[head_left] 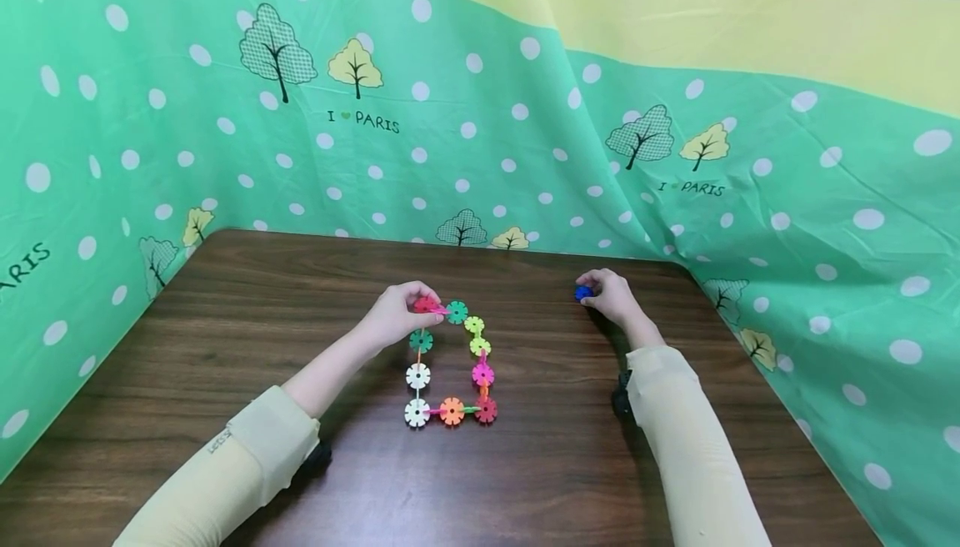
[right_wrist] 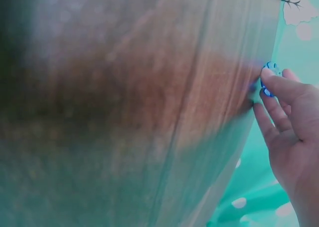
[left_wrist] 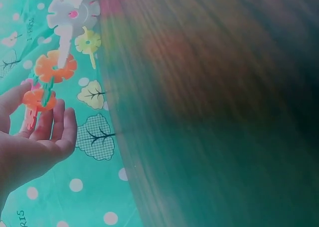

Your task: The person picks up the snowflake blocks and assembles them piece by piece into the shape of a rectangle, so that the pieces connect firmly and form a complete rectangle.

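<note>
A loop of notched plastic snowflake discs in several colours lies on the wooden table in the head view, with white discs, an orange disc and a pink disc among them. My left hand pinches a red disc at the loop's top left corner, beside a green disc. To the right, apart from the loop, my right hand holds a blue disc between thumb and fingers. The right wrist view also has the blue disc at the fingertips.
The brown table meets a green dotted cloth along its back and sides. Black wrist bands sit at the sleeve cuffs. Much of both wrist views is blurred tabletop.
</note>
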Available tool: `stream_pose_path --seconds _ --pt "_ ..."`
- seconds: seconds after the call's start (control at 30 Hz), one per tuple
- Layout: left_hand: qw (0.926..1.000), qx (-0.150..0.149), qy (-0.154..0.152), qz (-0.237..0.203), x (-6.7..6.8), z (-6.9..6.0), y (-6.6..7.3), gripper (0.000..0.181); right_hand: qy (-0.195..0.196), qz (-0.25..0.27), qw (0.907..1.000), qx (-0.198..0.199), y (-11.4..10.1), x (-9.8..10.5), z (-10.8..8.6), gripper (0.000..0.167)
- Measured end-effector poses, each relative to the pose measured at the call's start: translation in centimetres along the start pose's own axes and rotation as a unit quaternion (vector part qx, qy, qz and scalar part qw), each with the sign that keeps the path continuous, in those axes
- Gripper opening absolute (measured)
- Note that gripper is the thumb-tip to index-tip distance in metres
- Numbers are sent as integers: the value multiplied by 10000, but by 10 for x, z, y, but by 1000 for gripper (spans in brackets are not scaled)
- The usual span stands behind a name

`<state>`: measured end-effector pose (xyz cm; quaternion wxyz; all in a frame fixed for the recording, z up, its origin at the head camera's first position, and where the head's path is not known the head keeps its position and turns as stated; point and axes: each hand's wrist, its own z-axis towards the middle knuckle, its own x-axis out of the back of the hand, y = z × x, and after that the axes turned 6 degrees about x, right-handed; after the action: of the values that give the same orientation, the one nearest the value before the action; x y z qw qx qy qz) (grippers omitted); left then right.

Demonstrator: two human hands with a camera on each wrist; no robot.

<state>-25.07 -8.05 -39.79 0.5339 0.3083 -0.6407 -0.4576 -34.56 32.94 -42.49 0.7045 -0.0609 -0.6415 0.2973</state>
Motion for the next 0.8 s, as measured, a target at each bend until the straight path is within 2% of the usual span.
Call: stream_pose_path --seconds 0.3,0.8 --pt "9999 -24 -133 -107 0 1 0 25 14 222 9997 98 -17 -2 2 27" --pt "9998 -57 -158 -130 1 2 0 16 401 465 9959 665 -59 1 6 12"
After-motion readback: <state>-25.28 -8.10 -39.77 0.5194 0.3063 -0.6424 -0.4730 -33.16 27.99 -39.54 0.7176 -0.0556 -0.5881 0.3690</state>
